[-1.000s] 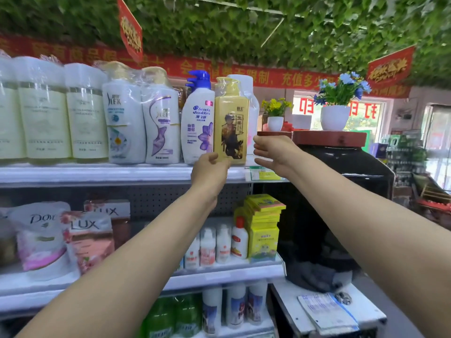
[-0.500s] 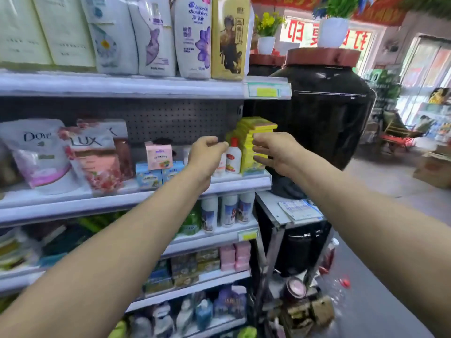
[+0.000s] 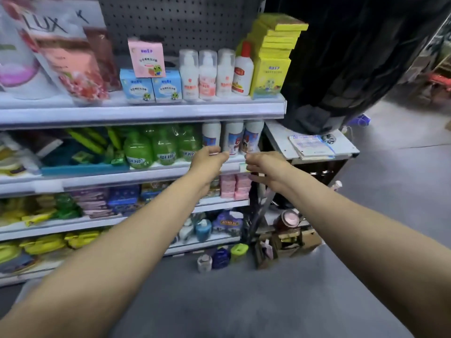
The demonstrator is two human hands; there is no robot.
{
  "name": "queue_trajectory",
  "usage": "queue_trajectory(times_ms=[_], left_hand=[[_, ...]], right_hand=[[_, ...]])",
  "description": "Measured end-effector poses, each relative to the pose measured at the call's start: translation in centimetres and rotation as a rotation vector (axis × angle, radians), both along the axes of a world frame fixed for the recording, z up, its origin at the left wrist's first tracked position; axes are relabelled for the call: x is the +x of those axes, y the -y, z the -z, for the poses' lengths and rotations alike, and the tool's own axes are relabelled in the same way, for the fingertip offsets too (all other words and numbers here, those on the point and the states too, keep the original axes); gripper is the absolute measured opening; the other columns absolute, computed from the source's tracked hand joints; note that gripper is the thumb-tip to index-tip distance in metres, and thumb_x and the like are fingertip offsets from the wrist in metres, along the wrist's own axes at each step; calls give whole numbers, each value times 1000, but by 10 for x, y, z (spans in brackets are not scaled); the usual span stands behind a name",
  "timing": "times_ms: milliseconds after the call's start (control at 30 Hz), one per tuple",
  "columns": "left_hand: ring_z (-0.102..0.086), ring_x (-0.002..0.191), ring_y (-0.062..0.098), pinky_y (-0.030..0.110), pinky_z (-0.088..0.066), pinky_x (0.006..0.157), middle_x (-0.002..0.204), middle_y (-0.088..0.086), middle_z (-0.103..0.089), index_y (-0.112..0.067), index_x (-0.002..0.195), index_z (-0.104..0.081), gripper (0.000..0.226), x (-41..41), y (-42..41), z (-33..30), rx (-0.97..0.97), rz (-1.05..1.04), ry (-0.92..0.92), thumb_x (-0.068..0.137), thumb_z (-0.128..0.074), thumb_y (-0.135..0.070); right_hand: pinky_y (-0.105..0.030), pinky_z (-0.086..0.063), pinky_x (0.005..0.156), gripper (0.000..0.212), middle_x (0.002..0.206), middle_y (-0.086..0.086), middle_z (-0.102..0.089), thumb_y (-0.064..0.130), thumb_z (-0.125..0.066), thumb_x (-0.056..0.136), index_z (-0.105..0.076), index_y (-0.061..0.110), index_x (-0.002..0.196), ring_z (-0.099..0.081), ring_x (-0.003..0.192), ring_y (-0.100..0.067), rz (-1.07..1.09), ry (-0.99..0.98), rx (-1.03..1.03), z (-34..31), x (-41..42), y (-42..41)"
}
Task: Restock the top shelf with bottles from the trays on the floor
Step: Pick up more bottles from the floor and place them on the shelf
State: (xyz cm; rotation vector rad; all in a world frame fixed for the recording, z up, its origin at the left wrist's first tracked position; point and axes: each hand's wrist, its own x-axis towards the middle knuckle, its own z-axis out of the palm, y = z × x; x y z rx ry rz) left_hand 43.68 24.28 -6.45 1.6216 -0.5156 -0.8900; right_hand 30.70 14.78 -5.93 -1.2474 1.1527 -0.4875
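Hands, left (image 3: 210,162) and right (image 3: 266,167), hang loose and empty below LUX pouches (image 3: 68,57).

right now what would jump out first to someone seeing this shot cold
Two bare forearms reach forward mid-frame, the left hand and right hand both empty in front of the shelving. Behind them sits a row of bright green bottles on the middle shelf, with a stack of yellow boxes at the right end of the shelf above. A big glossy black jar looms at upper right.
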Motion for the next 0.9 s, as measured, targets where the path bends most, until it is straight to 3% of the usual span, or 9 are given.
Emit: queue_trajectory(times_ms=[100,233,333,433,567,667,767,833,900], left_hand=[[-62,111,24,40,-52,101,127,10,-64,-12,130,-60,37,-10,2,34,53,-26,-53,95,-68,-19],[-58,98,20,31,-49,77,128,15,-64,-14,123,-61,28,-36,6,85,137,-61,-118,96,-65,-16],[-58,95,20,28,-48,75,125,17,-64,-11,128,-60,33,-59,9,121,200,-112,-179,96,-65,-16],[-56,93,20,31,-49,75,114,13,-62,-9,127,-58,31,-85,10,150,243,-171,-245,97,-64,-13],[-57,71,15,28,-52,67,106,19,-64,-10,119,-61,25,-110,9,189,299,-258,-286,95,-66,-10],[-60,83,19,30,-48,74,102,10,-65,-4,124,-59,31,-120,-1,212,307,-284,-329,94,-65,-7],[-58,86,17,27,-46,71,99,5,-64,-4,125,-60,31,-127,-6,239,332,-319,-351,95,-65,-7],[-56,78,11,28,-47,73,94,0,-64,-8,124,-61,29,-126,-6,260,374,-321,-357,96,-65,-11],[-56,76,9,30,-48,76,95,-1,-64,-8,126,-62,31,-125,-4,283,411,-317,-378,95,-65,-11]], right_hand=[[-34,-56,81,15,88,-2,-64,9,-63,96,-63,11,111,-62,84,-15,-39,-42,62,37,-9,3],[-28,-50,66,12,88,-8,-59,9,-64,94,-64,11,106,-58,77,-15,-46,-121,149,86,-29,14],[-24,-44,59,7,81,-8,-58,9,-63,94,-66,13,90,-54,67,-13,-88,-180,218,117,-47,21],[-23,-32,54,23,68,-7,-48,7,-61,94,-59,15,72,-43,55,-14,-138,-233,259,147,-68,30],[-22,-37,53,12,72,-6,-51,11,-63,94,-60,14,82,-47,60,-16,-175,-316,321,186,-89,37],[-22,-37,46,8,67,-4,-47,10,-63,91,-57,15,88,-43,54,-14,-178,-347,359,207,-98,34],[-27,-49,53,13,76,-6,-56,16,-72,75,-64,15,85,-52,60,-16,-144,-371,416,237,-106,31],[-28,-55,55,32,98,-7,-64,21,-74,67,-70,13,97,-61,70,-18,-100,-366,421,258,-108,33],[-29,-56,60,34,108,-5,-63,19,-75,72,-68,14,105,-62,80,-19,-76,-369,448,273,-109,33]])
